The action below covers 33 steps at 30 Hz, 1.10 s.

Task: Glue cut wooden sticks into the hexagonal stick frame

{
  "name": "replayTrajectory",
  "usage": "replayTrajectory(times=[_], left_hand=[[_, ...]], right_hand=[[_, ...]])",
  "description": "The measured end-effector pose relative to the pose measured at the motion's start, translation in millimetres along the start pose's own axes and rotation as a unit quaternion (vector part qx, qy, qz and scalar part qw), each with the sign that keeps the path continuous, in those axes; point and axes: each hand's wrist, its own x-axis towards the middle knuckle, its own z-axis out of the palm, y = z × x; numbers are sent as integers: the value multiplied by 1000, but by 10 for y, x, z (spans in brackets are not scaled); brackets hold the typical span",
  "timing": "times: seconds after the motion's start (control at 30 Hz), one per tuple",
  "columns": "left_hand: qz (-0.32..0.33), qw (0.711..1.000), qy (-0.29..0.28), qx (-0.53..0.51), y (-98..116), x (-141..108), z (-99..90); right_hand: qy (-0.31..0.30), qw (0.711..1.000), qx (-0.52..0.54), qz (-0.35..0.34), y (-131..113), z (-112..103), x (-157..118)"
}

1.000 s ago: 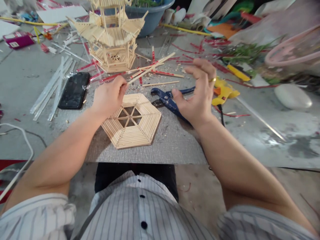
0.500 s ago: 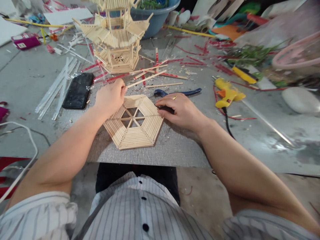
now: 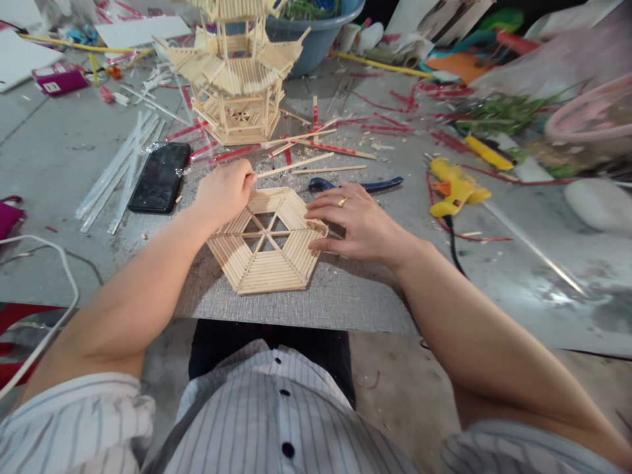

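A hexagonal panel of thin wooden sticks (image 3: 272, 272), with spokes crossing its open centre, lies flat on the table. My left hand (image 3: 226, 189) is closed at its upper left edge, and a thin wooden stick (image 3: 296, 164) sticks out of the fist toward the right. My right hand (image 3: 360, 220) is at the panel's right corner, thumb and fingers apart, fingertips over its edge. I see nothing gripped in it. Just beyond those fingers lies a blue-handled tool (image 3: 380, 184), partly hidden by the hand.
A tiered stick pagoda (image 3: 237, 79) stands behind, among loose sticks and red strips. To the left are a black phone (image 3: 160, 178) and clear glue sticks (image 3: 118, 171). A yellow glue gun (image 3: 457, 187) lies right. A blue basin (image 3: 316, 46) is at the back.
My right thumb and fingers have spread apart at the panel's corner; the dark thing seen between them before no longer shows clearly. My left hand stays closed on the stick. The view has shifted slightly.
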Motion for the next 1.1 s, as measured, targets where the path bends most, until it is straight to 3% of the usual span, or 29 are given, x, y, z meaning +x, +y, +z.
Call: replayTrajectory(times=[0.27, 0.67, 0.83, 1.1], left_hand=[[9, 1000, -13, 16, -15, 6, 20], [14, 999, -23, 27, -26, 11, 27], [4, 998, -22, 65, -99, 36, -17], [-50, 995, 3, 89, -311, 98, -31]], right_hand=[[-49, 997, -2, -65, -120, 19, -27], [-143, 986, -16, -84, -405, 49, 23], [-115, 989, -22, -88, -366, 13, -7], [-78, 996, -49, -17, -55, 0, -53]])
